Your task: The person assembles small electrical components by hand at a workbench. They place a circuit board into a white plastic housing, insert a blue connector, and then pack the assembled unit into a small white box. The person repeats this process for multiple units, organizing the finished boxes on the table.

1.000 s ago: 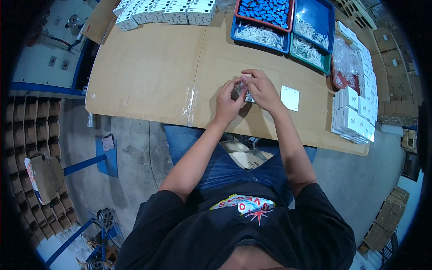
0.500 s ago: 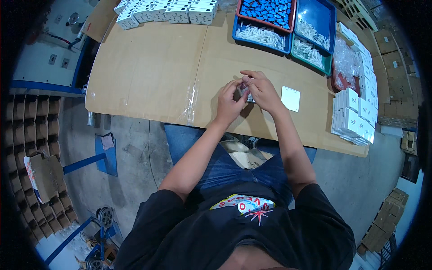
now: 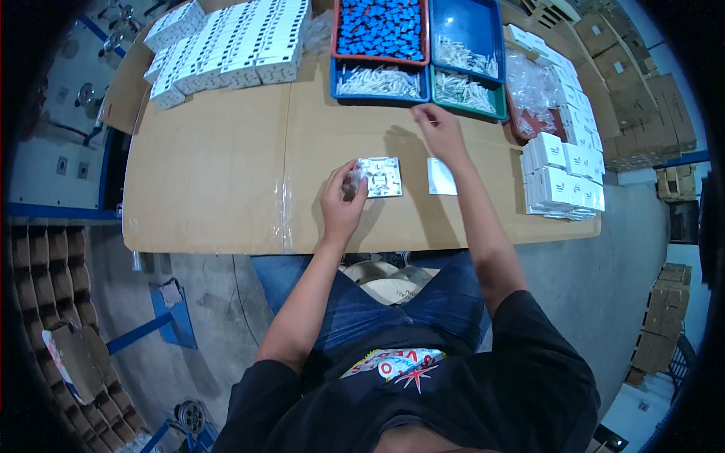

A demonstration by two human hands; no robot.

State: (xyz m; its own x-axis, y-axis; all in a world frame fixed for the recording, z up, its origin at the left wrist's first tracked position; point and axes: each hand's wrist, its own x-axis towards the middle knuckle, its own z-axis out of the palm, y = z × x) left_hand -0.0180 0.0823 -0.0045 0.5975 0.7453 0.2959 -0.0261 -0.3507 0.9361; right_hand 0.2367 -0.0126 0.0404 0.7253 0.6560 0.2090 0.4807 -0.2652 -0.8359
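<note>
My left hand (image 3: 342, 202) is curled against the left edge of a square white plastic housing (image 3: 383, 178) lying on the table, its open inner side facing up. Something clear and shiny, perhaps plastic film, shows between thumb and fingers. My right hand (image 3: 439, 134) hovers over the table just short of the parts trays, fingers bent together; whether anything is in them is hidden. A flat white square plate (image 3: 440, 181) lies right of the housing, partly behind my right wrist.
Ahead stand a red tray of blue parts (image 3: 380, 30), blue trays (image 3: 337, 89) and a green tray (image 3: 500, 106) holding slim white pieces. White boxed units (image 3: 276, 72) are stacked far left. More white square units (image 3: 563, 189) pile up at the right, beside clear plastic bags (image 3: 532, 79).
My hands, together over the housing before, have parted. The right one has moved forward toward the trays; the left stays at the housing, now uncovered. The whole view has shifted.
</note>
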